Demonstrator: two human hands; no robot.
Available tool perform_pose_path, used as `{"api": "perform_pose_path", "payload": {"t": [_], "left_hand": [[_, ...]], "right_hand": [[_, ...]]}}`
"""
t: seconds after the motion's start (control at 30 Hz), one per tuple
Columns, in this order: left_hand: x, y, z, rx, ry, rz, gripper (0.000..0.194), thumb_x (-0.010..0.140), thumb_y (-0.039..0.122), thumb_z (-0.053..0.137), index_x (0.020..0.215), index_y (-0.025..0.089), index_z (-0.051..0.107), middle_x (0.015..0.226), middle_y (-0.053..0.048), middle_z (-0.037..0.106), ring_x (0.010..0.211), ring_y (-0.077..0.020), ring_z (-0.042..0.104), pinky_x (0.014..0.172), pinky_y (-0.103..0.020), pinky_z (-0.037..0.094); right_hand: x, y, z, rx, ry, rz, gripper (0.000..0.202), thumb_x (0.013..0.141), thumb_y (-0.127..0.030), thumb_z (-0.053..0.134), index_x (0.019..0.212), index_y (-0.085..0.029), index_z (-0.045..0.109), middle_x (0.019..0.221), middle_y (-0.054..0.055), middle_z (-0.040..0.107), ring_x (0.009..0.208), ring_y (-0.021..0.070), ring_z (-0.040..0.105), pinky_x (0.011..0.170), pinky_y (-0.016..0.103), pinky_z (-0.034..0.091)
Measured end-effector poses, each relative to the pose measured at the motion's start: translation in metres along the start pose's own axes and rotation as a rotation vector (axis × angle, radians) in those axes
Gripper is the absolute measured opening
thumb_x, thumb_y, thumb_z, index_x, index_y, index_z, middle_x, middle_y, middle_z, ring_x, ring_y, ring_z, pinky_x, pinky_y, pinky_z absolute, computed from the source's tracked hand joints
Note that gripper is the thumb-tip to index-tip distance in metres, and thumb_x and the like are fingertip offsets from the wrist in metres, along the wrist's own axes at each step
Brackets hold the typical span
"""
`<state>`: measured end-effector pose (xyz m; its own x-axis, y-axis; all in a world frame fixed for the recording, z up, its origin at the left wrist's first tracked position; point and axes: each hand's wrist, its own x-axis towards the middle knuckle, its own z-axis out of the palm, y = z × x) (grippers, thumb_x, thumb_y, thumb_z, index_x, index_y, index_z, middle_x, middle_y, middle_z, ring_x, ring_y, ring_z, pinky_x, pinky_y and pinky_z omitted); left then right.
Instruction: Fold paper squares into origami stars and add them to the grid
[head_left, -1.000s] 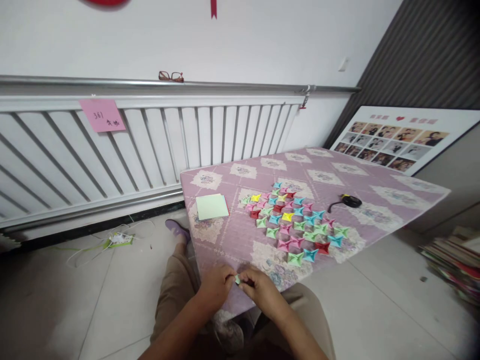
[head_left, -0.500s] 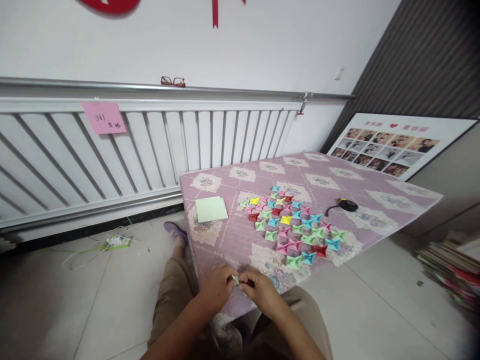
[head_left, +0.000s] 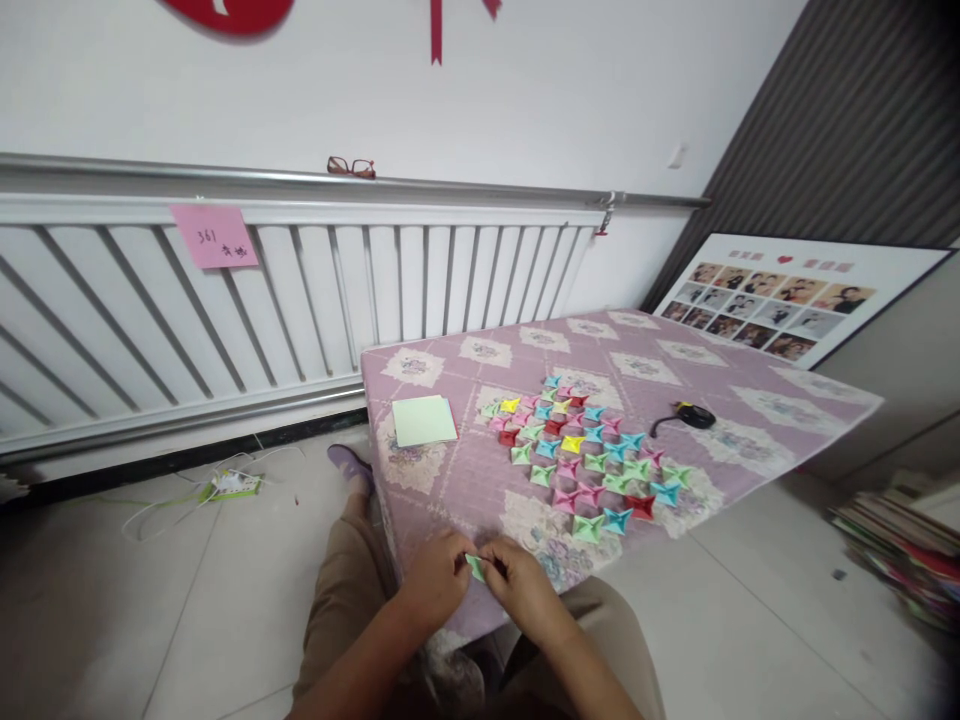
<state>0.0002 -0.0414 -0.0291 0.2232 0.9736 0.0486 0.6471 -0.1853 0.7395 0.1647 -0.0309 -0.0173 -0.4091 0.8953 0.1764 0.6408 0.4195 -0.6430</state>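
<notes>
Between my fingertips, over the near corner of the cloth-covered table (head_left: 465,500), is a small folded piece of light green paper (head_left: 475,567). My left hand (head_left: 439,575) pinches its left side. On the opposite side, my right hand (head_left: 519,580) closes on it with thumb and fingers. Part of the paper is hidden behind the fingers. Beyond my hands, folded paper pieces (head_left: 572,444) in green, pink, blue, red and yellow stand in slanting rows. A stack of square paper sheets (head_left: 424,421), pale green on top, lies at the table's left.
A black object with a cord (head_left: 694,414) lies to the right of the paper rows. Behind the table runs a white radiator (head_left: 450,270). A framed photo board (head_left: 795,290) leans at the far right. A power strip (head_left: 230,485) with cables is on the floor at left.
The green paper between my fingers has turned, and more of its flat face shows now. Both hands stay in nearly the same place. The view has shifted slightly.
</notes>
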Motion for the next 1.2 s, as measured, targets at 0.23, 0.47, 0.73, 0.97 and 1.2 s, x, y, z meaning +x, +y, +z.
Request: {"api": "perform_pose_path", "payload": {"t": [0.23, 0.47, 0.73, 0.97, 1.2], "left_hand": [[-0.002, 0.006, -0.004, -0.007, 0.016, -0.034, 0.027, 0.074, 0.006, 0.046, 0.095, 0.02, 0.057, 0.091, -0.002, 0.058, 0.087, -0.0172, 0.054, 0.08, -0.03, 0.044], [-0.021, 0.023, -0.018, 0.06, 0.111, 0.185, 0.04, 0.079, 0.008, 0.048, 0.115, 0.024, 0.049, 0.124, -0.006, 0.049, 0.116, -0.0212, 0.045, 0.102, -0.038, 0.037], [-0.021, 0.033, -0.024, 0.302, 0.027, 0.248, 0.024, 0.082, 0.008, 0.049, 0.101, 0.02, 0.056, 0.113, -0.005, 0.055, 0.105, -0.0209, 0.05, 0.093, -0.037, 0.043], [-0.022, 0.04, -0.036, 0.243, -0.109, 0.289, 0.016, 0.083, 0.017, 0.058, 0.098, 0.019, 0.056, 0.114, -0.005, 0.057, 0.101, -0.0205, 0.053, 0.088, -0.033, 0.044], [-0.027, 0.035, -0.041, 0.014, -0.113, 0.348, 0.016, 0.08, 0.012, 0.06, 0.093, 0.02, 0.057, 0.108, -0.004, 0.058, 0.096, -0.017, 0.055, 0.087, -0.028, 0.043]], "right_hand": [[0.002, -0.013, 0.007, -0.148, 0.102, 0.042, 0.016, 0.08, -0.013, 0.044, 0.07, -0.022, 0.055, 0.07, 0.001, 0.056, 0.068, 0.0173, 0.056, 0.063, 0.027, 0.04], [0.005, -0.022, -0.005, -0.157, 0.16, 0.107, 0.016, 0.079, -0.015, 0.042, 0.068, -0.022, 0.051, 0.067, 0.001, 0.058, 0.063, 0.0162, 0.056, 0.06, 0.026, 0.038], [-0.001, -0.035, -0.01, -0.02, 0.137, 0.184, 0.011, 0.079, -0.02, 0.041, 0.085, -0.023, 0.049, 0.066, -0.001, 0.057, 0.06, 0.0164, 0.056, 0.059, 0.025, 0.039], [-0.011, -0.04, -0.016, 0.02, 0.139, 0.164, 0.003, 0.08, -0.022, 0.039, 0.079, -0.025, 0.038, 0.063, -0.003, 0.052, 0.059, 0.0169, 0.054, 0.058, 0.026, 0.038], [-0.02, -0.051, -0.032, 0.139, -0.008, 0.065, 0.009, 0.083, -0.017, 0.038, 0.078, -0.024, 0.042, 0.069, -0.004, 0.052, 0.064, 0.0142, 0.052, 0.062, 0.023, 0.037]]}}
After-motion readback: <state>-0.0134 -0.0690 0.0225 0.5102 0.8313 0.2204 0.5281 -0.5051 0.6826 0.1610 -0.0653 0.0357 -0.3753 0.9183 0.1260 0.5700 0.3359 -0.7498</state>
